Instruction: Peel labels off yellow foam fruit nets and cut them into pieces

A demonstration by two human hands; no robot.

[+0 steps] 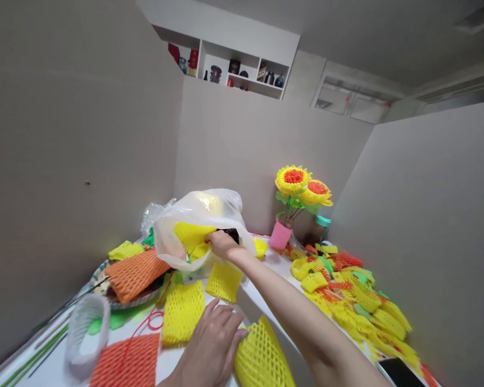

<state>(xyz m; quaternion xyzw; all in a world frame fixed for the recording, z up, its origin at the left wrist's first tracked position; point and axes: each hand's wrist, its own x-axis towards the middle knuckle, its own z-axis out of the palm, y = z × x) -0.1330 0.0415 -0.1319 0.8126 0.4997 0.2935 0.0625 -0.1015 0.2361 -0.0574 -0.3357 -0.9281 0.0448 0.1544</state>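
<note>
My right hand (221, 243) reaches into the mouth of a white plastic bag (171, 236). Its fingers are closed on the edge of a yellow foam net sleeve (187, 236) inside the bag. Low in the middle, my left hand (218, 333) lies with fingers stretched out and apart, palm down. Its thumb touches, or nearly touches, a second yellow foam net (262, 355) at its right. Flat yellow foam nets (182, 312) lie just beyond its fingers, and an orange-red foam net (125, 360) lies to its left.
A basket (137, 300) holding an orange net stands at left, beside a white foam sleeve (78, 333), red cord (155, 320) and green sticks. Foam sunflowers (293, 177) rise from a pink pot (280, 235). Foam scraps (347, 301) and a phone (399, 372) lie at right. Partitions enclose the table.
</note>
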